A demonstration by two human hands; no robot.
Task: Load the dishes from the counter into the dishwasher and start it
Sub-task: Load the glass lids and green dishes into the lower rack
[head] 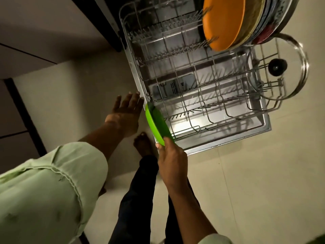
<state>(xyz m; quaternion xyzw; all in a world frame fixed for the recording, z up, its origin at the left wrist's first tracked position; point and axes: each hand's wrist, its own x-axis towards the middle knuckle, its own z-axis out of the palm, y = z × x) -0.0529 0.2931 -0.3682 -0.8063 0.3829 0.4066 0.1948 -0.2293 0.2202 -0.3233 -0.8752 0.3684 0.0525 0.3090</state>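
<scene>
The pulled-out rack (175, 54) fills the far middle of the view, over the open door (228, 140). It is mostly bare wire. An orange plate (223, 22) fronts a stack of dishes on edge at its far right, and a glass lid (290, 50) leans at its right side. The green plate (156, 122) is at the rack's near-left corner. It stands on edge, its long axis running from near right to far left along the left rim. I cannot tell whether its lower edge is already between wires. The right hand (172, 159) is curled round the plate's near edge, so the plate lies straight ahead of it, away from the body. The free tines (181, 114) lie just right of the plate, so seating it probably needs a short shift right and down. The left hand (126, 115) holds nothing, its fingers straight and spread, and hangs over the floor just left of that corner.
</scene>
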